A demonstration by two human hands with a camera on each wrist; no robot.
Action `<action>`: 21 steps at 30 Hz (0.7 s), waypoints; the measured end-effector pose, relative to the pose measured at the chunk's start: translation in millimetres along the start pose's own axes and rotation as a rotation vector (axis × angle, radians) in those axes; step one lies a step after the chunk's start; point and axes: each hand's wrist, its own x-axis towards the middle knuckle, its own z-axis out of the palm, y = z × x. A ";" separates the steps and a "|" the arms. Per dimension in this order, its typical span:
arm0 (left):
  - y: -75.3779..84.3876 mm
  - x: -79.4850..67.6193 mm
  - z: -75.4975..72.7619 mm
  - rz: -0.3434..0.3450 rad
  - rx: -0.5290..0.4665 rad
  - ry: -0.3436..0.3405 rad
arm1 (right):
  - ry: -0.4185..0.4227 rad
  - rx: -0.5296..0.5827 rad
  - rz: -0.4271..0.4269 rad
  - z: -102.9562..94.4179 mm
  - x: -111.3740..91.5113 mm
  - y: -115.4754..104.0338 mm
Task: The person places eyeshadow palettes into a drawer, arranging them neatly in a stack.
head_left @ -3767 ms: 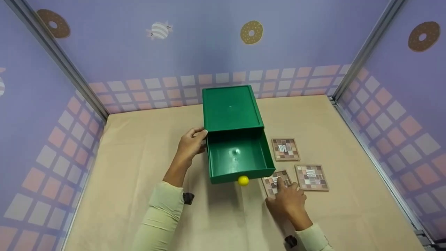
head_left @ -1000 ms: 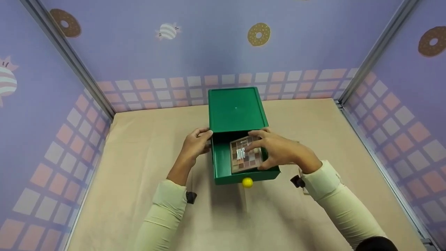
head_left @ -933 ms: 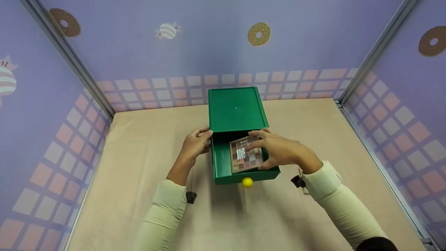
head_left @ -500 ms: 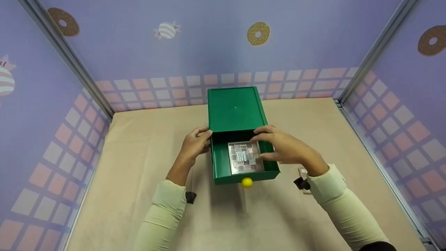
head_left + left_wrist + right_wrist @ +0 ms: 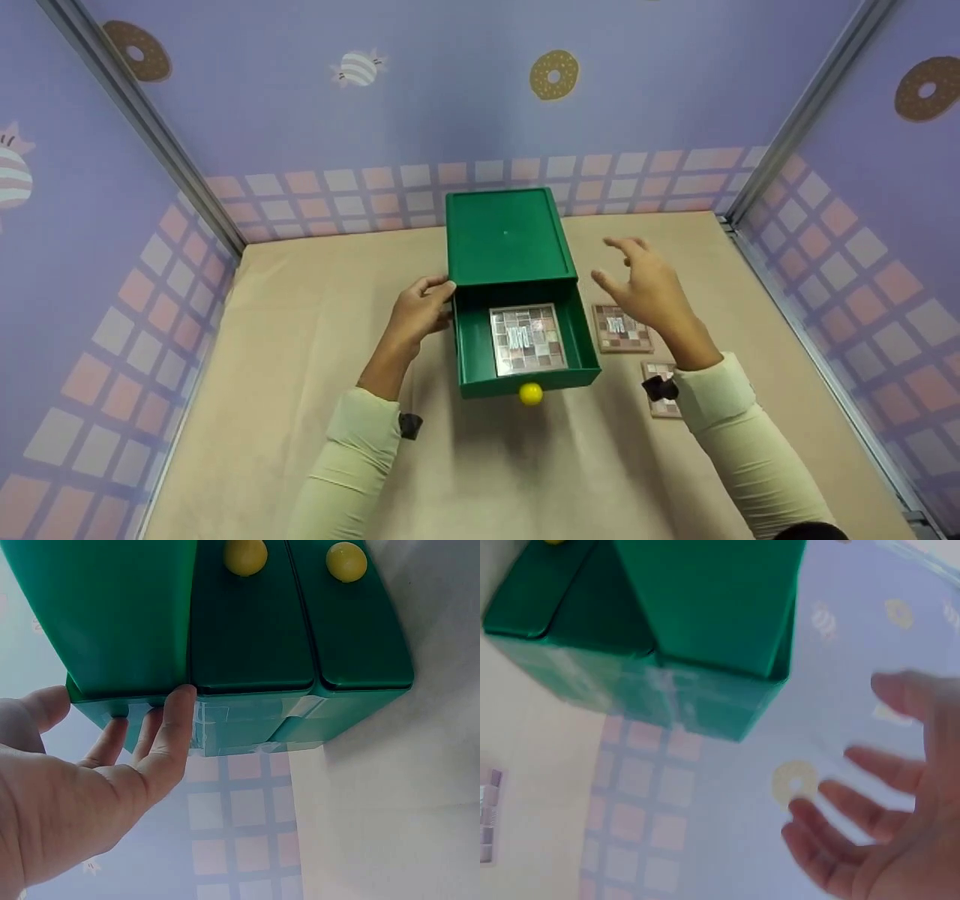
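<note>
A green drawer cabinet (image 5: 506, 234) has its top drawer (image 5: 474, 345) pulled out, with a yellow ball knob (image 5: 531, 394) in front. Flat in this drawer lies a square eyeshadow palette (image 5: 529, 341) of many small pans with white lettering. My left hand (image 5: 420, 311) rests against the cabinet's left side near the front; in the left wrist view its fingertips (image 5: 180, 697) touch the side wall. My right hand (image 5: 649, 289) is raised to the right of the cabinet, fingers spread and holding nothing. Below it on the table is a second palette (image 5: 622, 330).
A third palette (image 5: 661, 405) lies nearer on the right, partly hidden by the right wrist's black camera mount (image 5: 660, 388). Two closed lower drawers (image 5: 251, 622) show in the left wrist view. Patterned panels (image 5: 450, 90) enclose the cloth-covered table (image 5: 322, 322) behind and at the sides.
My right hand has carried a palette from the table into the drawer, released it flat there, and moved up and right, away from the drawer. The left hand has stayed at the cabinet.
</note>
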 end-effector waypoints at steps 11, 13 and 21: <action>0.8 -1.1 0.6 -0.002 0.021 0.004 | 0.032 -0.051 0.285 24.9 4.4 46.0; 0.7 -1.1 0.5 -0.001 0.023 0.006 | 0.036 -0.066 0.321 30.5 4.2 52.5; -0.1 0.8 0.3 -0.001 0.024 0.014 | -0.042 -0.101 0.472 58.2 -0.8 75.4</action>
